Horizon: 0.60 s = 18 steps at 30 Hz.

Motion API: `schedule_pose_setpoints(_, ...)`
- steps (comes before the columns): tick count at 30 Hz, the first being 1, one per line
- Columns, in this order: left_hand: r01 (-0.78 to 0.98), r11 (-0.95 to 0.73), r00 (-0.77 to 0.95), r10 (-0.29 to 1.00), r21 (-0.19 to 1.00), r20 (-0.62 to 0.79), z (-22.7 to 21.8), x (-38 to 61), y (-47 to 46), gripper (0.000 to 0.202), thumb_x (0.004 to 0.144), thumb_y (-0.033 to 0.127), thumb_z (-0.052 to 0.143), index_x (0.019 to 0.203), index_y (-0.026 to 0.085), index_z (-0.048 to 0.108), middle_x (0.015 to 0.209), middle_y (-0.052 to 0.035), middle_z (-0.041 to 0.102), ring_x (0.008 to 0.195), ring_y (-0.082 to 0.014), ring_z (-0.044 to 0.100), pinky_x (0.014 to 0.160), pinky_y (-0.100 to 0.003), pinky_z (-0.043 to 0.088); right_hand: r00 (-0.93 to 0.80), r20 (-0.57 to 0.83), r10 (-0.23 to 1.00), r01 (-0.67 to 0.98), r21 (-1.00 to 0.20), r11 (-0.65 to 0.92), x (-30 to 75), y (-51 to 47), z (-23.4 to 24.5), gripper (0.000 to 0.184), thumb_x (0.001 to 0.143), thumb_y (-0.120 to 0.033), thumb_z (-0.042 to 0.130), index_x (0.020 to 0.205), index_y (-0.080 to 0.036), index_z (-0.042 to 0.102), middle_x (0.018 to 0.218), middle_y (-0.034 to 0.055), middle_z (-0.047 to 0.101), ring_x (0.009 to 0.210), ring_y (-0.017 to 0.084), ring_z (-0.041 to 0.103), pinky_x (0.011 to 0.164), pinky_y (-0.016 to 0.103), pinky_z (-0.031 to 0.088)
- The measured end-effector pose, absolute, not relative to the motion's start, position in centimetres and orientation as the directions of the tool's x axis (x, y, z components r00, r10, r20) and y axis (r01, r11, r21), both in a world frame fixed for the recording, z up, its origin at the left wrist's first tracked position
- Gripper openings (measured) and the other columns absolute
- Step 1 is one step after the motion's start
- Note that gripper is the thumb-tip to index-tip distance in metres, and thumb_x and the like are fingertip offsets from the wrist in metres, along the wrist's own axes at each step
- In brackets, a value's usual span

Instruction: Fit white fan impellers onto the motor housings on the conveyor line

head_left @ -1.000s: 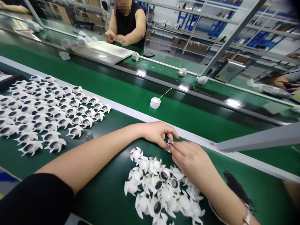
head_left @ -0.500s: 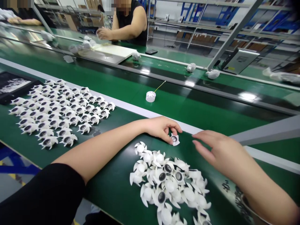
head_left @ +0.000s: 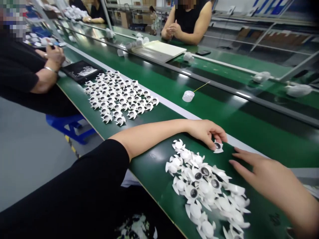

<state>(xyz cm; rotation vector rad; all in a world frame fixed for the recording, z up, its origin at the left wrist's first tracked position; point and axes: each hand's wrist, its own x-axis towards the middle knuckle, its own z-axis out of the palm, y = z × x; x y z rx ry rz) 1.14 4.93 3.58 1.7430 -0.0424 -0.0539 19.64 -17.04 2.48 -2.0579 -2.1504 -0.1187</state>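
My left hand (head_left: 206, 132) is closed on a small white fan impeller (head_left: 218, 147), whose dark round centre faces up. Thumb and fingers pinch its edge just above the green table (head_left: 154, 164). To the right, my right hand (head_left: 256, 166) is open and holds nothing, its fingers stretched toward the left hand without touching it. Just below both hands lies a loose heap of white fan impellers (head_left: 205, 187), some with the dark centre up, others with the smooth white cap up. Farther left, many more impellers (head_left: 122, 94) stand in close rows, dark centres up.
A white round part with a yellow wire (head_left: 188, 96) sits on the green conveyor belt (head_left: 164, 86). A black tray (head_left: 82, 71) stands beyond the rows. One co-worker (head_left: 40, 69) sits at the left, another (head_left: 189, 23) across the line near a pale foam board (head_left: 164, 48).
My view has swung left, so the scene appears shifted right and a co-worker at the left has come into view. My left hand still pinches the impeller; both hands keep nearly the same positions.
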Motion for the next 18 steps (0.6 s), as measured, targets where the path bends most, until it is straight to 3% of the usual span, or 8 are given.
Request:
schedule_pose_setpoints(4,-0.008,-0.140,0.999,-0.037,0.990,0.003,3.4,1.1,4.5,0.057,0.052,0.021,0.087,0.106,0.014,0.069,0.098,-0.0052,0.070,0.067,-0.0114,0.059,0.067,-0.030,0.049,-0.001,0.142,0.990,0.993,-0.120,0.018,20.3,-16.8,2.6,0.028,0.077,-0.045,0.071,0.094,-0.025,0.079,0.105,0.0125,0.074,0.074,0.033,0.071,0.055,0.043,0.051)
schedule_pose_setpoints(9,-0.020,-0.198,1.000,-0.013,0.980,0.017,3.4,1.0,4.3,0.055,0.056,0.021,0.085,0.107,0.014,0.068,0.101,-0.0054,0.069,0.067,-0.0104,0.058,0.069,-0.030,0.049,-0.029,0.174,0.984,0.997,-0.068,0.041,19.9,-16.7,2.6,0.030,0.081,-0.045,0.067,0.097,-0.022,0.078,0.108,0.0128,0.073,0.077,0.032,0.072,0.053,0.040,0.051)
schedule_pose_setpoints(14,-0.005,-0.253,1.000,-0.019,0.968,0.000,3.1,1.0,4.6,0.054,0.063,0.024,0.084,0.113,0.016,0.065,0.109,-0.0054,0.066,0.062,-0.0062,0.052,0.065,-0.026,0.047,-0.042,0.178,0.983,0.997,-0.056,0.052,18.6,-16.6,3.2,0.030,0.086,-0.039,0.061,0.102,-0.019,0.076,0.118,0.0107,0.070,0.094,0.032,0.071,0.077,0.045,0.058)
schedule_pose_setpoints(18,0.080,-0.290,0.997,0.002,0.954,-0.083,3.6,1.0,4.4,0.057,0.066,0.028,0.083,0.118,0.016,0.063,0.114,-0.0079,0.067,0.063,-0.0066,0.053,0.062,-0.022,0.046,0.061,0.101,0.993,0.989,-0.142,-0.046,16.3,-16.5,5.5,0.026,0.088,-0.028,0.059,0.104,-0.016,0.076,0.122,0.0130,0.068,0.104,0.029,0.069,0.090,0.042,0.055)
